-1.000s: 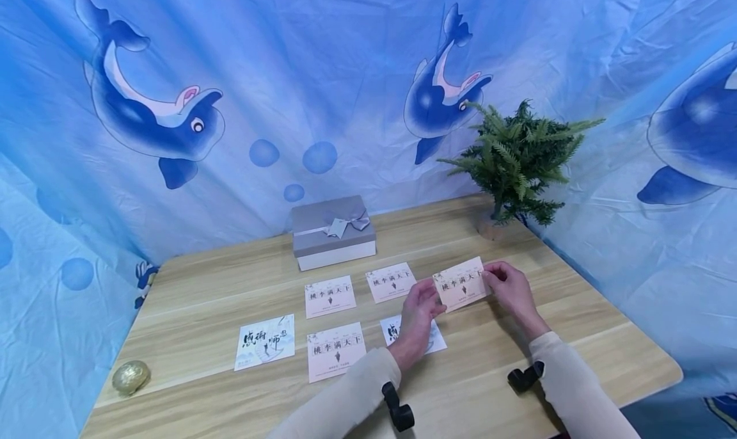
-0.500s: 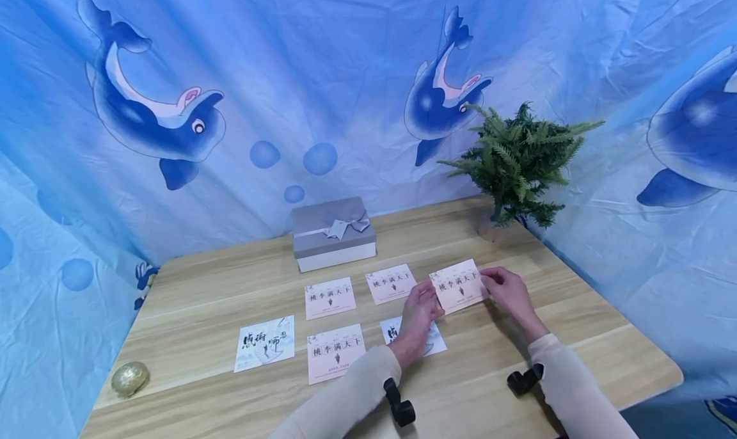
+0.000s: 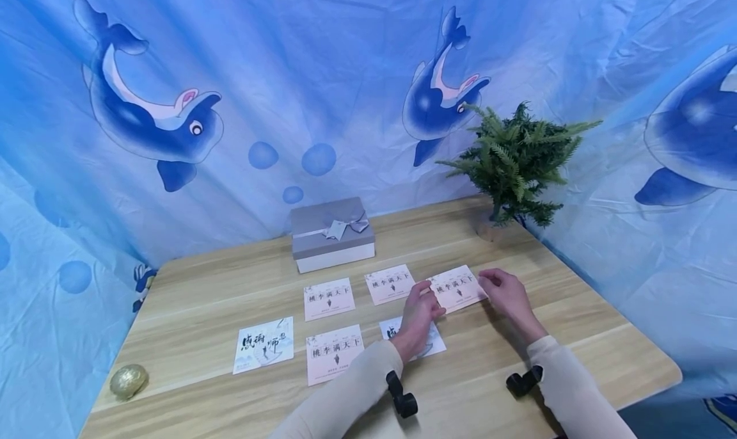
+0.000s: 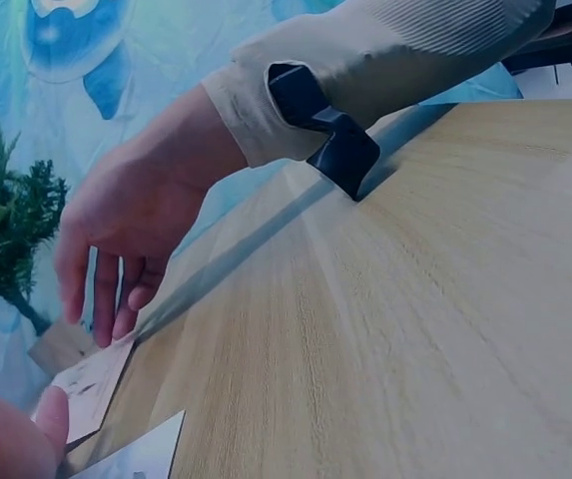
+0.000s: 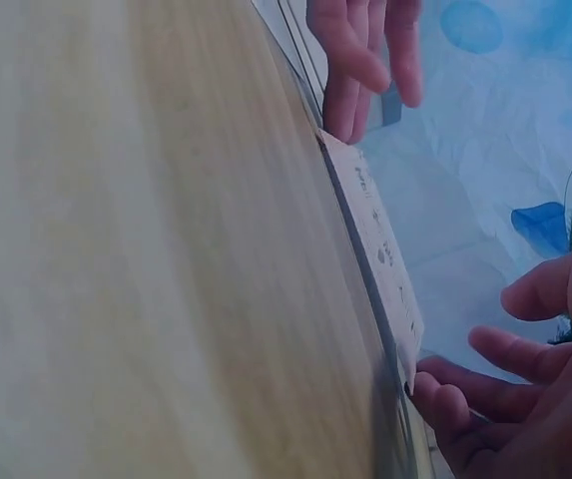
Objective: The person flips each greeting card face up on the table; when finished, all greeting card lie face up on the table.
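A pale pink card with dark Chinese lettering (image 3: 459, 290) lies close over the table between both hands. At its left edge is my left hand (image 3: 417, 320), its thumb and fingers spread apart. My right hand (image 3: 509, 298) is at the right edge, fingertips beside the corner. In the right wrist view the card (image 5: 377, 239) is slightly tilted, a thin shadow under it; the right thumb stands off from it. Under the left hand a white-and-blue card (image 3: 433, 346) is partly hidden. Just left lies another pink card (image 3: 389, 285).
More pink cards lie to the left, one upper (image 3: 329, 300) and one lower (image 3: 328, 365), beside a white-and-blue card (image 3: 263, 346). A grey-lidded gift box (image 3: 334, 234) stands behind. A small green tree (image 3: 518, 164) is back right, a gold ornament (image 3: 129, 381) front left.
The pink card has gone down from a raised tilt to nearly flat on the table, shifting slightly left. The fingers of both hands have loosened at its edges.
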{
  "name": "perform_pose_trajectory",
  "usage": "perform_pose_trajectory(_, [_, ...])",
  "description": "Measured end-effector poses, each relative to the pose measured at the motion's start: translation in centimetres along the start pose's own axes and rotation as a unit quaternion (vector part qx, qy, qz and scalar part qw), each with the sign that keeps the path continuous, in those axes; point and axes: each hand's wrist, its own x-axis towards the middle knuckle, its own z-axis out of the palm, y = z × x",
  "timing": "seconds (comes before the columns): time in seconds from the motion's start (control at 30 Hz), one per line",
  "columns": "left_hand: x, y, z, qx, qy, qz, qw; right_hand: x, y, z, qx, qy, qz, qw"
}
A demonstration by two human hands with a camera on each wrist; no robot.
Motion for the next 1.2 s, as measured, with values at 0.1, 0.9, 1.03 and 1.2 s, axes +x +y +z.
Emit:
perform_pose_trajectory(0.1, [0.07, 0.03, -0.03, 0.006, -0.008, -0.008, 0.9999, -0.10, -0.05, 0.00, -0.005, 0.002, 0.004, 1.000])
perform_pose_trajectory(0.9, [0.22, 0.31, -0.35, 0.015, -0.043, -0.029, 0.9986, -0.16, -0.08, 0.14, -0.021, 0.006, 0.013, 1.000])
perform_pose_trajectory(1.03, [0.17, 0.24, -0.36, 0.019, -0.043, -0.030, 0.9985, -0.15, 0.00, 0.21, -0.017, -0.001, 0.018, 1.000])
perform_pose_trajectory(1.2, [0.25, 0.13, -0.40, 0.010, -0.041, -0.028, 0.9987, -0.14, 0.00, 0.20, -0.016, 0.001, 0.019, 1.000])
